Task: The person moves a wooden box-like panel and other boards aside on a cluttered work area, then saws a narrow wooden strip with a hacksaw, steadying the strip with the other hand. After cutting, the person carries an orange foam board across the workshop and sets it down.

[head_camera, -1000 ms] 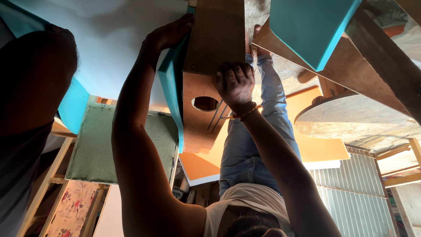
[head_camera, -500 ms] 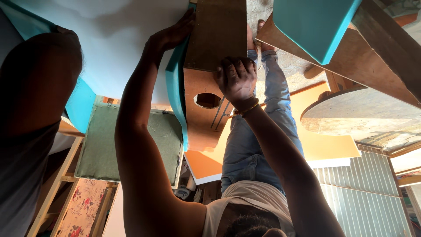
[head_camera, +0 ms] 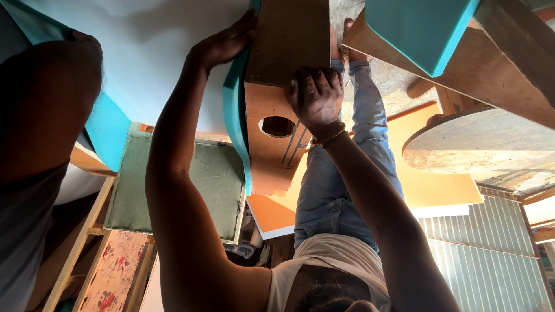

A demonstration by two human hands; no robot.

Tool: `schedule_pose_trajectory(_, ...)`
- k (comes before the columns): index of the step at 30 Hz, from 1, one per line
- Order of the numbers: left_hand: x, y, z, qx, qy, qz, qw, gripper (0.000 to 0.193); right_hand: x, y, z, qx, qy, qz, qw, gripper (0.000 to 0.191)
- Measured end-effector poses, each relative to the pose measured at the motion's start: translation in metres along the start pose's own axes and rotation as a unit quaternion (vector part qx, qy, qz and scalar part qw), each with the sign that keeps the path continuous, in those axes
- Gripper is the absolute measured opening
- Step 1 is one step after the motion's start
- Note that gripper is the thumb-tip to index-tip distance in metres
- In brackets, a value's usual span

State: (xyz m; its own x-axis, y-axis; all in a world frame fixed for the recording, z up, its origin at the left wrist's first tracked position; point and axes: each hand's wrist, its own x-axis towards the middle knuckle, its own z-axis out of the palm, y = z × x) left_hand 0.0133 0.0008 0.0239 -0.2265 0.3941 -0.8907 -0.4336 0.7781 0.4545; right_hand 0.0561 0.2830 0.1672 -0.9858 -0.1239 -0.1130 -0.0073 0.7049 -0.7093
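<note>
Both hands work on a brown board [head_camera: 286,34] set against a teal foam [head_camera: 236,121] slab, in the upper middle of the frame. The left hand [head_camera: 222,43] lies spread and flat at the seam where the foam's white face [head_camera: 144,52] meets the board's edge, fingers reaching onto the wood; it grips nothing. The right hand [head_camera: 315,98] presses palm-down on the board just above and to the right of a round hole [head_camera: 277,126], fingers splayed, a bracelet [head_camera: 327,138] at the wrist; it too only pushes, closing around nothing.

The step in hand looks like seating the board against the foam and holding the two flush. Any next move calls for steady pressure from both palms so the edge does not slip off the foam, and for one hand to stay on the board if the other lifts.

The person's jeans [head_camera: 347,173] stretch up the middle. A second person [head_camera: 40,115] fills the left edge. A green pad [head_camera: 173,185] sits lower left, an orange sheet [head_camera: 439,185] right of centre, and corrugated metal [head_camera: 491,260] lower right.
</note>
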Motion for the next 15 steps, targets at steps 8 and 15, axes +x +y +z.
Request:
schedule_pose_trajectory(8, 0.009, -0.022, 0.012, -0.04, -0.008, 0.031, 0.999, 0.056, 0.001, -0.002, -0.001, -0.002, -0.007, 0.007, 1.0, 0.013)
schedule_pose_trajectory(15, 0.012, -0.042, 0.032, -0.125, 0.043, 0.094, 0.987, 0.059, 0.001, -0.003, -0.002, 0.0, -0.005, 0.009, 1.0, 0.012)
